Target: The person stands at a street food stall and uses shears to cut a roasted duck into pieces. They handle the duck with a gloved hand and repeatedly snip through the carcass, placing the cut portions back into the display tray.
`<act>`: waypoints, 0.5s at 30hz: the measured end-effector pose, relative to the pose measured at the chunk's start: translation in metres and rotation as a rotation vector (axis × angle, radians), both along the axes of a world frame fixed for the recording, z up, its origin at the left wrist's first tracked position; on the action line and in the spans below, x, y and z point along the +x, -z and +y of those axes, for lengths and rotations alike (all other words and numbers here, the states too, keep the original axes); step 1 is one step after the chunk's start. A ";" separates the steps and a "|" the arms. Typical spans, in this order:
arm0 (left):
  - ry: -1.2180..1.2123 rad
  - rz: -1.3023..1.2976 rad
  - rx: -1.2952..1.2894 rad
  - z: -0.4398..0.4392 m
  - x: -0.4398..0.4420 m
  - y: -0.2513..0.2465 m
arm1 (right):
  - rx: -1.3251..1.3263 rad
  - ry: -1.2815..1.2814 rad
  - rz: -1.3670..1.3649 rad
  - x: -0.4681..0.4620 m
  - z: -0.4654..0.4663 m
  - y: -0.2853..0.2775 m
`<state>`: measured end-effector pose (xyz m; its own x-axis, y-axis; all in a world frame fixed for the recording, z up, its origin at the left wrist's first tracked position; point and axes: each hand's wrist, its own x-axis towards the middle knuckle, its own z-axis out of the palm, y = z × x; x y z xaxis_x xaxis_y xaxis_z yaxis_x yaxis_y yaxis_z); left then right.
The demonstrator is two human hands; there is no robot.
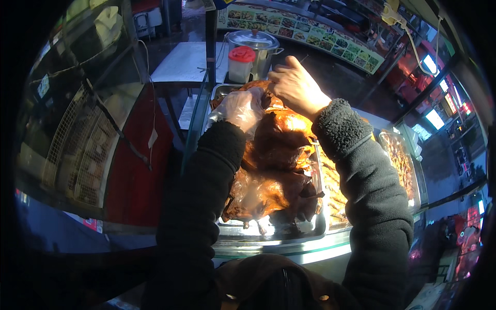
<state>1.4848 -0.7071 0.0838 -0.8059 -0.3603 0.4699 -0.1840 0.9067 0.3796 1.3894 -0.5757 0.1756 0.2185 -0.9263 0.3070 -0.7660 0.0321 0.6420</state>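
Observation:
Before me a stack of glossy brown roasted poultry (259, 190), probably ducks, fills a shiny metal tray (321, 228). My left hand (245, 108), in a clear plastic glove, rests against the bird at the tray's far end; its fingertips are hidden. Beside it, my bare right hand (296, 88) is held over the same far end with its fingers curled. Whether anything is inside that curl is hidden from this side. Strong light falls on the right hand and on the birds' skin.
Behind the tray stand a red-lidded plastic container (241, 64) and a lidded steel pot (254, 40). A glass panel (193, 131) and dark post (211, 46) border the left. Sliced or skewered food fills trays (334, 190) (402, 166) rightward. A cable (410, 46) hangs upper right.

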 end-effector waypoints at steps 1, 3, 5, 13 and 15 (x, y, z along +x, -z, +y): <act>-0.002 0.022 -0.017 0.000 0.000 0.000 | -0.021 -0.051 0.032 0.001 -0.003 -0.001; -0.011 0.087 -0.054 -0.001 -0.001 0.004 | 0.004 -0.040 0.075 0.006 -0.007 -0.003; 0.001 0.077 0.012 -0.002 -0.005 0.009 | 0.100 0.033 0.084 0.011 -0.013 -0.006; 0.015 0.140 0.001 -0.008 -0.012 0.022 | 0.180 0.057 0.099 0.013 -0.019 -0.007; 0.044 0.177 0.020 -0.007 -0.011 0.022 | 0.158 0.035 0.121 0.012 -0.017 -0.008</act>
<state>1.4740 -0.7142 0.0620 -0.7265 -0.3373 0.5987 -0.0731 0.9043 0.4207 1.4015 -0.5922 0.1834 0.2117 -0.9685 0.1308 -0.6834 -0.0510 0.7283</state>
